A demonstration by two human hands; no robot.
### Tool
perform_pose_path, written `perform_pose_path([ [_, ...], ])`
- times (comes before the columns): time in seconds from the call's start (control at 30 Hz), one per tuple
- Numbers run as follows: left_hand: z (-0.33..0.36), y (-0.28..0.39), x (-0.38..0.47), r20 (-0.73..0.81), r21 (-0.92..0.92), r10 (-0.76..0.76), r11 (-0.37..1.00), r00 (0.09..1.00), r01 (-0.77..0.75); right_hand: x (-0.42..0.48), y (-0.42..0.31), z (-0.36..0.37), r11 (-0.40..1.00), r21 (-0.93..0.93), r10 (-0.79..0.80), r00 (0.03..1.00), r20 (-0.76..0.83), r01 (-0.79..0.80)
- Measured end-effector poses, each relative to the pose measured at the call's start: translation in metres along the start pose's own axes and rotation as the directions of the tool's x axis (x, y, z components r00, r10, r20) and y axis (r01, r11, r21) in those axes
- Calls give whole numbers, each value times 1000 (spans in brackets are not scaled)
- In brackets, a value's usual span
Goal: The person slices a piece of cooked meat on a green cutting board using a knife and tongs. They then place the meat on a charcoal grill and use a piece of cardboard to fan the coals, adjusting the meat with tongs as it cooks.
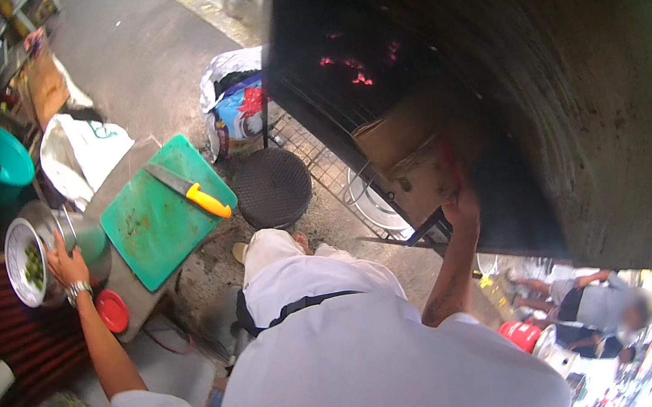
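My left hand (68, 265), with a metal watch at its wrist, rests at a large metal pot beside a white patterned bowl (16, 265) of small green fruits (34, 267); its exact hold is unclear. In my right hand (460, 206) is a piece of cardboard (412, 168), held over the black metal grill (309, 89), where red embers (360, 75) glow. A knife with a yellow handle (208, 201) lies on the green cutting board (159, 228), between my hands and nearer the left one.
A round dark stool (273, 187) stands near my feet. An open sack of charcoal (239, 106) is beside the grill. At left are a teal bucket (2, 157), a white bag (81, 154) and a red lid (112, 311). Other people (594, 302) are at the lower right.
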State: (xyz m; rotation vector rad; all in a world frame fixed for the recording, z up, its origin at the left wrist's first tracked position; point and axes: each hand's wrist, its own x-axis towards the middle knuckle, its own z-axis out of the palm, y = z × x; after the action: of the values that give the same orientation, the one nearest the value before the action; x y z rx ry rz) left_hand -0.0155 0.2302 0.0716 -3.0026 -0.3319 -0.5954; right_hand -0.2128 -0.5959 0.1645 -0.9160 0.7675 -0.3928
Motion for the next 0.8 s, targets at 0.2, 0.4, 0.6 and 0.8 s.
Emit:
perform_pose_path([
  [0.2, 1, -2, 2, 39, 20, -29, 999, 999, 28, 8, 5, -32, 999, 25, 24, 999, 39, -25],
  [0.4, 11, -12, -1, 20, 26, -30, 999, 999, 30, -5, -2, -2, 999, -21, -24, 993, 112, 26],
  [0.6, 6, -6, 0, 35, 21, -50, 999, 998, 49, -27, -7, 47, 998, -37, -50, 998, -35, 48],
  [0.8, 7, -7, -1, 49, 17, -63, 998, 997, 62, 10, -6, -30, 996, -21, 86, 985, 151, -84],
])
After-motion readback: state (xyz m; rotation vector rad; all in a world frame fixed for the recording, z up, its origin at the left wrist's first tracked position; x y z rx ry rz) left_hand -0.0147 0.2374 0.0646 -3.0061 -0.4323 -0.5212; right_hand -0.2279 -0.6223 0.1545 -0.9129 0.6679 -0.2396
